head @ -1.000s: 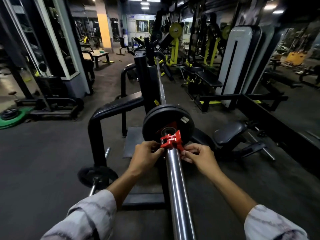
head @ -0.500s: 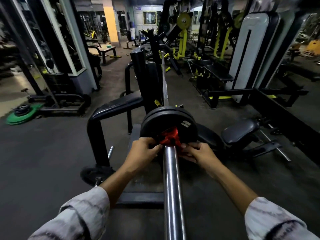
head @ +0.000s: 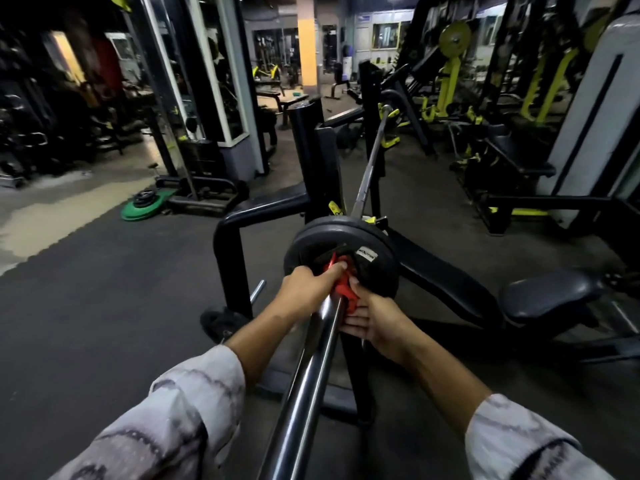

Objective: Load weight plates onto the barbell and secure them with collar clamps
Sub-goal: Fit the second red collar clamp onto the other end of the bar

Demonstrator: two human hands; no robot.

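A chrome barbell sleeve (head: pixel 308 375) runs from the bottom of the view up to two black weight plates (head: pixel 374 244) stacked on the bar, which rests on a black rack. A red collar clamp (head: pixel 341 284) sits on the sleeve pressed against the outer plate. My left hand (head: pixel 306 289) grips the clamp from the left and above. My right hand (head: pixel 372 318) holds it from the right and below. Most of the clamp is hidden by my fingers.
A black rack frame (head: pixel 228 258) stands to the left, with a small plate (head: pixel 221 322) on a peg at its foot. A black bench seat (head: pixel 550 296) is to the right. Green and black plates (head: pixel 147 204) lie on the floor at far left.
The clamp has slid along the sleeve up against the outer plate, and both hands have closed tighter around it. The camera has swung, so the bar now appears slanted.
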